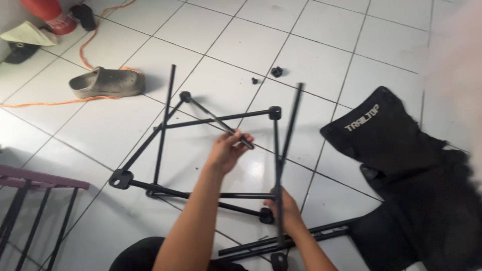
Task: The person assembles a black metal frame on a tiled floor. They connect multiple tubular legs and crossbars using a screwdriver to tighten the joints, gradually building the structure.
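A black folding frame of thin metal rods joined by black plastic hubs (201,150) is spread across the white tiled floor (311,60), directly in front of the person. One rod, running down from a corner hub, is held at its free end by the left hand (228,149), whose grip is wrapped shut around the rod tip. A second, near-upright rod is held low down by the right hand (286,208), its grip likewise closed around the shaft, just above a hub resting on the floor.

The step in hand appears to be the fitting of rods into their hubs. It would likely go best if each rod were kept in line with its socket, the frame were steadied by one hand while the other pushed, and bending of the thin rods were avoided.

Beyond the frame, two small black loose parts (276,71) lie on the tiles. To the right a crumpled black fabric seat (401,170) is heaped. At upper left a grey rubber clog (107,83) lies beside an orange cable (55,103). A dark purple slatted rack (35,180) is seen at the left edge.
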